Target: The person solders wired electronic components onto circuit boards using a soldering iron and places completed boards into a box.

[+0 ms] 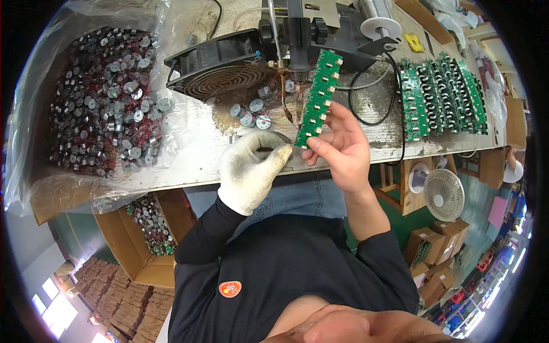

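Note:
A long green circuit board strip with a row of white connectors is held tilted upright by my bare right hand, thumb in front and fingers behind its lower part. My left hand, in a whitish glove with a stained fingertip, is closed in a pinch at the board's lower end. What it pinches is too small to make out. Close to the board's left edge points a soldering iron on a stand, and a brownish bent feed tube hangs beside it. Several small round motors lie just beyond my left hand.
A plastic-lined box of wired motors fills the left side. Behind the hands stand a black fan and a solder wire spool. Finished-looking rows of green boards lie right, past a black cable. An open carton sits below the bench.

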### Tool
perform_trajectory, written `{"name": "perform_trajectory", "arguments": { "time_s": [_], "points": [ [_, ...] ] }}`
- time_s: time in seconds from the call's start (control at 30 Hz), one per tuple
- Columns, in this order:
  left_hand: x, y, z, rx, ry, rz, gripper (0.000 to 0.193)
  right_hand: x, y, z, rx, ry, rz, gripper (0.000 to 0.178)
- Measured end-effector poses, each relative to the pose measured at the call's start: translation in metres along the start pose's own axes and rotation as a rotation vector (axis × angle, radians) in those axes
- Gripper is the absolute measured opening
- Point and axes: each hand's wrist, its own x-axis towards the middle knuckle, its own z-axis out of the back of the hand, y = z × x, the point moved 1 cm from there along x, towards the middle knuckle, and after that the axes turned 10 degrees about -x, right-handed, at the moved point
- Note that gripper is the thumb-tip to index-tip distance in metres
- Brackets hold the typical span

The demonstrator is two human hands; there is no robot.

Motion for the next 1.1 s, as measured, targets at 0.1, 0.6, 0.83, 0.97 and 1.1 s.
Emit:
{"name": "perform_trajectory", "arguments": {
  "time_s": [0.1, 0.6, 0.83, 0.97, 1.1],
  "points": [
    [0.002, -0.004, -0.001, -0.073, 0.007, 0.088, 0.014, 0.001, -0.001, 0.000, 0.021, -0.001, 0.017, 0.059],
    [0.012, 0.002, -0.001, -0.128, 0.004, 0.126, 0.014, 0.008, -0.002, 0.000, 0.076, -0.009, 0.040, 0.058],
    [0.013, -0.001, -0.004, -0.215, -0.010, 0.126, 0.014, 0.010, 0.003, -0.002, 0.101, -0.017, 0.043, 0.058],
    [0.013, -0.003, -0.003, -0.174, 0.002, 0.108, 0.015, 0.011, 0.006, -0.002, 0.084, -0.010, 0.048, 0.059],
    [0.012, 0.005, -0.003, -0.207, -0.021, 0.126, 0.015, 0.010, -0.003, -0.001, 0.078, -0.020, 0.053, 0.059]
  ]
}}
